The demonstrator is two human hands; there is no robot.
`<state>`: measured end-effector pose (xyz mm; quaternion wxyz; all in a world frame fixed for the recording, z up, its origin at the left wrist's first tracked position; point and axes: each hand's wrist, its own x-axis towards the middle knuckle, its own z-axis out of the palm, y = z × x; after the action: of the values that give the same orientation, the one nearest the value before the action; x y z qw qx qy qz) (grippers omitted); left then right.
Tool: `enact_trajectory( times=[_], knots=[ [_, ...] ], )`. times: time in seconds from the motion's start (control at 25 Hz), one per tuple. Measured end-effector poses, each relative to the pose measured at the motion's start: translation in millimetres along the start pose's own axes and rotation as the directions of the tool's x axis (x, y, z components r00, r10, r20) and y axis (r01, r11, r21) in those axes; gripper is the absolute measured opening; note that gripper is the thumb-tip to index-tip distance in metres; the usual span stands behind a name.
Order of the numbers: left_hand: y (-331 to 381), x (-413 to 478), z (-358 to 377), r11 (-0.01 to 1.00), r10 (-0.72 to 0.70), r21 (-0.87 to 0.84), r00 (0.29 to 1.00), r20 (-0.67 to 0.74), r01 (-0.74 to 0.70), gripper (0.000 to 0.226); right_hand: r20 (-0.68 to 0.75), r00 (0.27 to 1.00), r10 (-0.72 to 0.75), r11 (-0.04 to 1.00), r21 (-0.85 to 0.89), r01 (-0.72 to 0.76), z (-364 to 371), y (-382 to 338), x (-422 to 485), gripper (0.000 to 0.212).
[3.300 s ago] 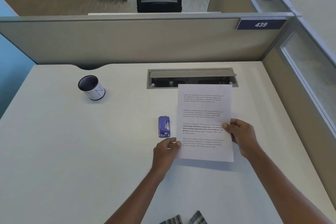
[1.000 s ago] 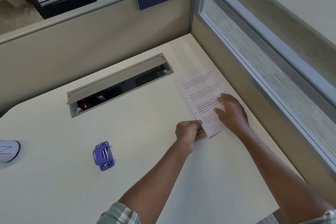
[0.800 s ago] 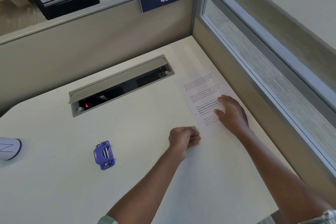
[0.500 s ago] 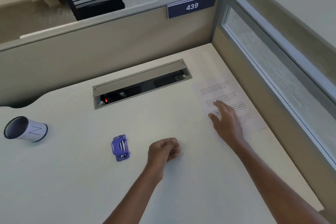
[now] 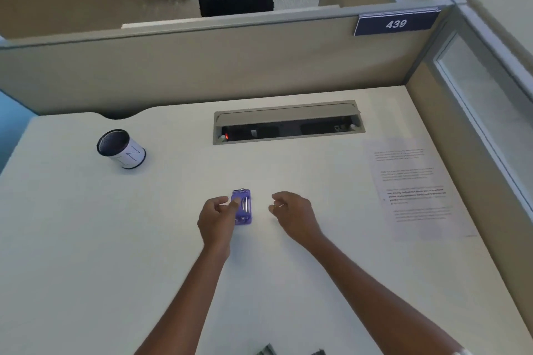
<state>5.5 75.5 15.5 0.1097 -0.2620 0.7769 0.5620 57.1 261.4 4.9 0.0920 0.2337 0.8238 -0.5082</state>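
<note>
A small purple stapler-like device (image 5: 242, 207) with metal parts lies on the white desk (image 5: 115, 239) near its middle. My left hand (image 5: 217, 217) is at the device's left side, its thumb and fingers touching the edge, loosely curled. A short gap to the right of the device, my right hand (image 5: 292, 215) hovers with fingers loosely curled and nothing in it. A printed sheet of paper (image 5: 415, 187) lies flat at the desk's right side, apart from both hands.
A mesh pen cup (image 5: 121, 148) with a white label stands at the back left. An open cable tray (image 5: 287, 124) is set into the desk at the back. Partition walls with a sign "439" (image 5: 396, 23) bound the back and right.
Both hands let go of the paper, which now lies at the right of the desk. They moved left to the purple device, and the view swung back to the desk's middle.
</note>
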Motion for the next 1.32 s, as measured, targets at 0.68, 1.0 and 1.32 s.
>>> enact_trajectory(
  times=[0.68, 1.0, 1.32],
  knots=[
    [-9.0, 27.6, -10.0, 0.986, -0.167, 0.012, 0.973, 0.159, 0.167, 0.025, 0.022, 0.976, 0.215, 0.976, -0.032, -0.214, 68.0, -53.5, 15.4, 0.022],
    [-8.6, 27.0, -11.4, 0.99, -0.142, 0.05, 0.975, 0.172, 0.135, 0.028, -0.015, 0.973, 0.232, 0.969, -0.083, -0.232, 71.3, -46.2, 18.1, 0.044],
    [1.9, 30.9, -32.1, 0.992, -0.117, -0.021, 0.978, 0.173, 0.123, 0.021, 0.05, 0.985, 0.168, 0.985, 0.038, -0.169, 73.8, -58.9, 21.0, 0.031]
  ],
)
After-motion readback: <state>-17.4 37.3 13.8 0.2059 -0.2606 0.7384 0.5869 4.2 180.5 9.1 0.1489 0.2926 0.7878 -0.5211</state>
